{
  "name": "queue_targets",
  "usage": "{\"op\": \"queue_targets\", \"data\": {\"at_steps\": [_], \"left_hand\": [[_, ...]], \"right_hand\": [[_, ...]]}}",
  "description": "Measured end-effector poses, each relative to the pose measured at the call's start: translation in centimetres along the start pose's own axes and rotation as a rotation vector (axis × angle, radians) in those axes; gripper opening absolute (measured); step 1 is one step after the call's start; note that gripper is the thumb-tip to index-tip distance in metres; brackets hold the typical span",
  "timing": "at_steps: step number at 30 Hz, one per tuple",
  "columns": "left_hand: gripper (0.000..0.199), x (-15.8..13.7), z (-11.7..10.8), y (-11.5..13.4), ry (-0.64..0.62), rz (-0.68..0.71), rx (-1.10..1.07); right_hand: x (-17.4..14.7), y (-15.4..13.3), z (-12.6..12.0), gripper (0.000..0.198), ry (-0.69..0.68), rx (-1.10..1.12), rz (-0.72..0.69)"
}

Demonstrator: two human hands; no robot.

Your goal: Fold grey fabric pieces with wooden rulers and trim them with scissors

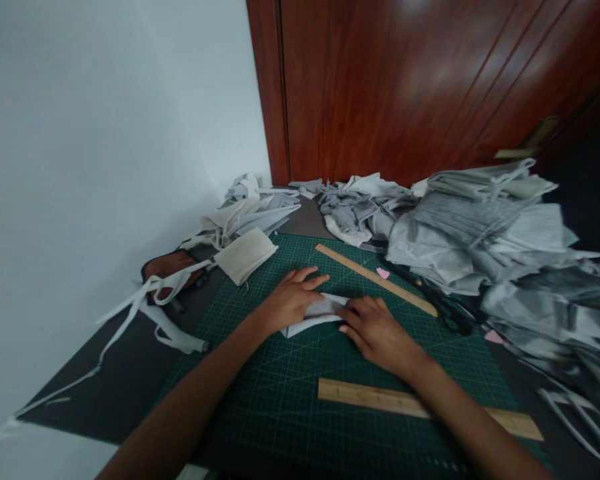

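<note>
A small piece of light grey fabric (321,308) with folded edges lies on the green cutting mat (285,387), between my two hands. My left hand (294,299) rests over its left part, with fingers spread and pointing away to the right. At the right end, my right hand (377,330) has its fingers bent and close together, the thumb and forefinger gripping the fabric's edge. The hands partly cover both ends of the piece.
Wooden rulers lie beyond the hands (375,277) and under the right forearm (365,393). Black scissors (445,307) sit beside a large fabric pile (470,220) on the right. A folded beige cloth (247,255) and more scraps (235,217) lie left, near the wall.
</note>
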State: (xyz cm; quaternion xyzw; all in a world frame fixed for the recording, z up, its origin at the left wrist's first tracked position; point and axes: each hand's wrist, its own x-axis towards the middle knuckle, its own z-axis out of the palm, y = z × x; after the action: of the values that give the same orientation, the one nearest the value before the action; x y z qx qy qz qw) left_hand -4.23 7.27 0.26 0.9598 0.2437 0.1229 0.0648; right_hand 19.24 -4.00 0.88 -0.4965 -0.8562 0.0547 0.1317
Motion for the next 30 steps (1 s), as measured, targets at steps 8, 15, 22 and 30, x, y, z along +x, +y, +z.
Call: {"op": "queue_targets", "data": {"at_steps": [8,15,22,30], "left_hand": [[0.026,-0.2,-0.6,3.5,0.047,-0.083,0.286],[0.062,-0.4,-1.4,4.4,-0.029,-0.116,0.254],[0.087,-1.0,-0.1,3.1,-0.116,-0.162,0.1],[0.101,-0.3,0.3,2.0,-0.206,-0.112,0.029]], "right_hand": [[-0.6,0.7,-2.4,0.017,-0.178,0.405,-0.023],[-3.4,6.0,-5.1,0.02,-0.48,0.523,0.382],[-3.9,6.4,-3.8,0.011,-0.489,0.461,0.351],[-3.8,9.3,-3.7,0.015,0.084,0.442,0.386]]}}
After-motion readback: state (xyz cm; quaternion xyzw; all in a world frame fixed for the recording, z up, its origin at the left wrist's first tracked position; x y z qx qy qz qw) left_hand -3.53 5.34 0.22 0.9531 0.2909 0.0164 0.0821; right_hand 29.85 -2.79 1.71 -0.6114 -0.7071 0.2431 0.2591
